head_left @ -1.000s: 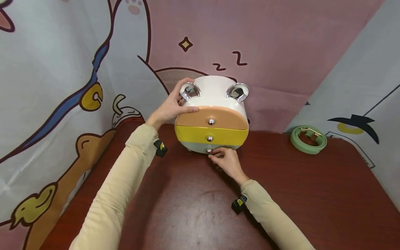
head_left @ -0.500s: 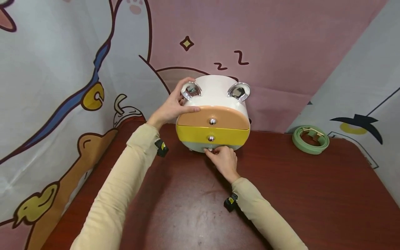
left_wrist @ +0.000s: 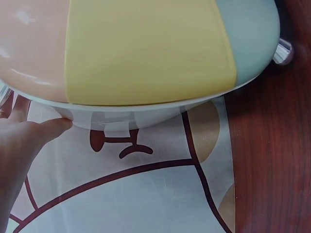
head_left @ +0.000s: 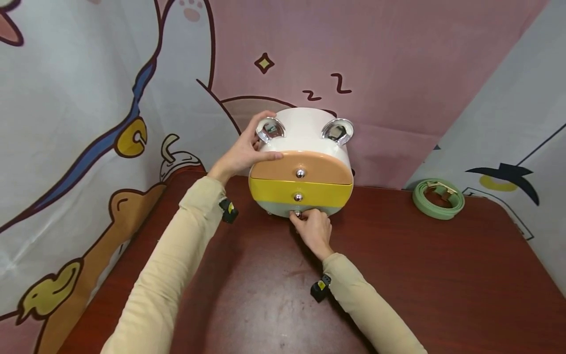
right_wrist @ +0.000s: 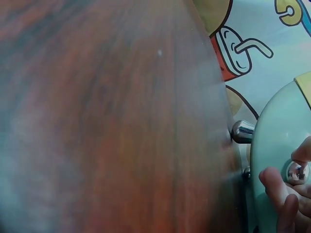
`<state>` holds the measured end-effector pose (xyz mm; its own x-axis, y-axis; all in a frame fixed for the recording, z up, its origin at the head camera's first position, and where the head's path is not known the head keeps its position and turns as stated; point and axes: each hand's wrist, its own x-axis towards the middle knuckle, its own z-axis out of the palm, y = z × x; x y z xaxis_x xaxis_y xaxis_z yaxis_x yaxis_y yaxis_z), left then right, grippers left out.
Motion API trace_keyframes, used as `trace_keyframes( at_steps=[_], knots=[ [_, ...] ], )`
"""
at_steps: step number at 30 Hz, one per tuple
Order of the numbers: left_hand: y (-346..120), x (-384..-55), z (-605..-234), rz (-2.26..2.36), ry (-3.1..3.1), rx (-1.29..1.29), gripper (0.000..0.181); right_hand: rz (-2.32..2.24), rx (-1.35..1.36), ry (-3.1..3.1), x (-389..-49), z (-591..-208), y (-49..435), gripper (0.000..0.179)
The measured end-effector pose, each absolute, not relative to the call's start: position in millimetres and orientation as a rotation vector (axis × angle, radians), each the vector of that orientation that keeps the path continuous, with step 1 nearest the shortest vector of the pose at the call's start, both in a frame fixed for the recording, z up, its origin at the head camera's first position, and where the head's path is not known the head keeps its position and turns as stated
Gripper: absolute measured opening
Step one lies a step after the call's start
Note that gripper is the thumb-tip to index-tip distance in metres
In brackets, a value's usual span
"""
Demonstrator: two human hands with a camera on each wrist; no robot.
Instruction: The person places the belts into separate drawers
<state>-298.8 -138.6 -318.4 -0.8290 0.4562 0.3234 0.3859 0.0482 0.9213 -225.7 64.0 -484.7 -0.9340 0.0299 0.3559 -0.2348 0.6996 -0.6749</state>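
A small drawer box [head_left: 305,132] with a white body, two chrome ring-shaped ears and three stacked drawers stands toward the back of the table. Its drawer fronts are orange, yellow and pale green, each with a round silver knob. My left hand [head_left: 242,150] grips the box's upper left side, fingers behind the left ear [head_left: 270,129] and thumb along the top front edge. At the lowest drawer front [right_wrist: 274,141], my right hand [head_left: 315,230] has its thumb and fingers around the bottom knob [right_wrist: 296,172]. All three drawers appear closed.
A coiled green belt [head_left: 438,198] lies on the reddish-brown table [head_left: 265,295] at the right. A cartoon-printed cloth [head_left: 389,73] hangs close behind the box and along the left side. Short silver feet [right_wrist: 243,132] hold the box up.
My right hand has moved slightly left and its fingers have closed around the bottom knob. The left hand and the box stay in place.
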Motion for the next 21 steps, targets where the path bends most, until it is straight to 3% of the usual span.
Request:
trace_keyframes(
  at_steps=[21],
  knots=[
    [-139, -299, -320, 1.898, 2.303, 0.892, 0.085, 0.986, 0.194, -2.633, -208, -481, 67, 0.041]
  ],
)
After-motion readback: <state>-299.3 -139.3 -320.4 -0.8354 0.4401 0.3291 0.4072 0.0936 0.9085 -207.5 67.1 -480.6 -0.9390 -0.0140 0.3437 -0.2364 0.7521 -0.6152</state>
